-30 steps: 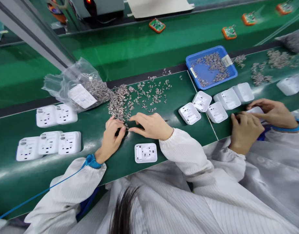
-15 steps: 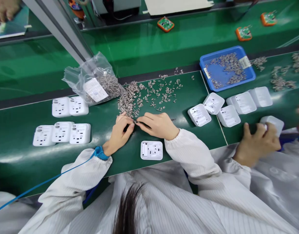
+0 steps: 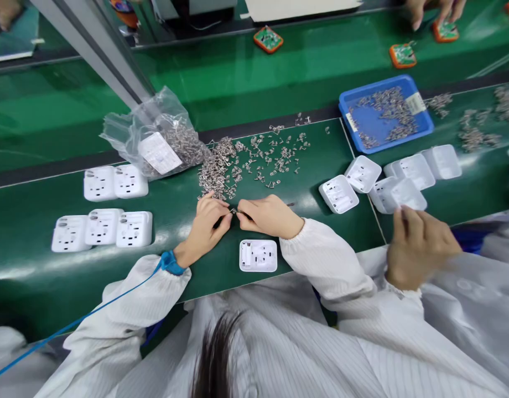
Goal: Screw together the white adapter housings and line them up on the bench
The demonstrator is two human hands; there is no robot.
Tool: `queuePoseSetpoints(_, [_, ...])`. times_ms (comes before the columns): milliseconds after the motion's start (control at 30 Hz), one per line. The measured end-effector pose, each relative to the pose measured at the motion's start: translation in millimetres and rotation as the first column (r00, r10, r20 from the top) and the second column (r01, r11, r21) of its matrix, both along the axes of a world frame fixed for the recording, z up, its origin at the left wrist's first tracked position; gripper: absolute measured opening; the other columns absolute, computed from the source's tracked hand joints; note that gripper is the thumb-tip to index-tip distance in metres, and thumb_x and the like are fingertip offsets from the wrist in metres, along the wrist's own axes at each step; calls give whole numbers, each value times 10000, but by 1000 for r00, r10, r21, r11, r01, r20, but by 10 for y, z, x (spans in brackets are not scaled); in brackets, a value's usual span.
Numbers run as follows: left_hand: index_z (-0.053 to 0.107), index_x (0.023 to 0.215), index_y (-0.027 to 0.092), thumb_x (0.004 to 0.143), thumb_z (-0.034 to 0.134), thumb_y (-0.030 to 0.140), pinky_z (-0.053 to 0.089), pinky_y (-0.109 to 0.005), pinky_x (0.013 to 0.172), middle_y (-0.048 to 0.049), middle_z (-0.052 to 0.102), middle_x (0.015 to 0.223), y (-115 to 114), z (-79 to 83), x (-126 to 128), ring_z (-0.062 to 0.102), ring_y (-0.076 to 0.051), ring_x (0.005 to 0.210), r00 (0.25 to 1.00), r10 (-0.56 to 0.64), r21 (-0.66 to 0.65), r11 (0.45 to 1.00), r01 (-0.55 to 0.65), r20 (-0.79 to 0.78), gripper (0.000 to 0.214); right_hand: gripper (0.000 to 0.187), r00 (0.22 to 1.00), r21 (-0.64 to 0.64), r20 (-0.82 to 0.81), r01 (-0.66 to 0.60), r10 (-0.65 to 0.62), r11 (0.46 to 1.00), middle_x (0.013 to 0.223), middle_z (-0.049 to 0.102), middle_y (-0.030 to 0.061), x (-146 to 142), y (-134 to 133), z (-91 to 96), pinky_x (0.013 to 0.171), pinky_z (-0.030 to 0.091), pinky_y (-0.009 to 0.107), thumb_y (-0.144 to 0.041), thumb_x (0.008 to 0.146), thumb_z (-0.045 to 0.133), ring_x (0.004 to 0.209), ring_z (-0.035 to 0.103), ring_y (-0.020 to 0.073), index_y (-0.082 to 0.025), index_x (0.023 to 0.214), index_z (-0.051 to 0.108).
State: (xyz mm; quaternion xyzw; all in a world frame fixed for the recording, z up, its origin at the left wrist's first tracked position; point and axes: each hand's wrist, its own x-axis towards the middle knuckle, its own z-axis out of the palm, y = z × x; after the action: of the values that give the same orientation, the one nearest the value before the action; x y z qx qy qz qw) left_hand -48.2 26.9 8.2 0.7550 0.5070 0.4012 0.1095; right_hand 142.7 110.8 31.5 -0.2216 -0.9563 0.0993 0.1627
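Observation:
In the head view my left hand, with a blue band at the wrist, pinches a small metal clip. My right hand meets it there, its fingertips closed on the same clip; the exact shape is too small to make out. Just beyond my fingers lies a heap of loose metal clips, thinning out to the right. Below my hands an open white plastic housing lies flat, hollow side up. A thin dark rod pokes out behind my right hand; whether I hold it is hidden.
White housings stand in two rows at left. Behind them is a clear bag of clips. At right are a blue tray and more housings, where a co-worker's hand moves. Orange-edged circuit boards lie on the far green surface.
My hands stay together, the right fingers curling in closer around the clip. The co-worker's hand has brought a white housing left to the others. Another person's hand now touches a far circuit board.

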Motion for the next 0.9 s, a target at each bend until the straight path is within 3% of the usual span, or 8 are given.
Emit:
queuePoseSetpoints(233, [553, 911, 208, 939, 581, 126, 381, -504, 1161, 11, 630, 842, -7, -17, -9, 644, -185, 996, 994, -48, 30, 998, 51, -97, 91, 353, 983, -146, 185, 30, -2, 989, 746, 712, 47, -44, -6, 106, 570, 136, 298, -321, 1011, 381, 614, 568, 133, -143, 861, 647])
queuePoseSetpoints(333, [577, 901, 203, 872, 659, 107, 368, -560, 1150, -17, 631, 828, -7, -12, -57, 644, -238, 1029, 966, 6, 153, 988, 34, -258, 130, 317, 977, -201, 209, 12, 30, 980, 807, 729, 43, -5, 43, 169, 581, 137, 294, -337, 1010, 413, 622, 563, 129, -160, 911, 658])
queuePoseSetpoints(467, [597, 937, 219, 795, 736, 106, 357, -623, 1134, -37, 642, 823, 47, -21, -142, 646, -295, 1053, 905, 58, 310, 947, 84, -422, 228, 319, 972, -214, 233, 72, -20, 974, 786, 714, 22, 55, 91, 240, 580, 159, 283, -358, 1015, 399, 612, 550, 128, -189, 922, 653])
queuePoseSetpoints(633, [576, 958, 211, 798, 720, 64, 384, -655, 1095, -59, 639, 840, 156, -62, -105, 651, -311, 1018, 929, 0, 328, 935, 131, -371, 261, 320, 976, -126, 168, 160, -138, 979, 788, 708, 21, 100, 106, 261, 575, 162, 290, -331, 1013, 365, 633, 574, 136, -184, 929, 636])
queuePoseSetpoints(767, [584, 1026, 225, 879, 662, 114, 362, -653, 1103, -67, 638, 887, 294, -101, 52, 623, -296, 1055, 953, 34, 266, 963, 50, -302, 200, 415, 963, -69, 81, 264, -258, 962, 849, 707, 20, 131, 206, 270, 576, 180, 290, -406, 1060, 299, 709, 616, 129, -177, 972, 634])
queuePoseSetpoints(900, [581, 1211, 210, 953, 597, 206, 299, -649, 1146, -121, 638, 1055, 350, -72, 187, 556, -310, 1180, 973, 74, 147, 988, -42, -218, 258, 524, 897, -126, -165, 394, -411, 910, 871, 667, 18, 250, 238, 308, 634, 308, 251, -550, 1063, 274, 786, 607, 101, -177, 989, 635])
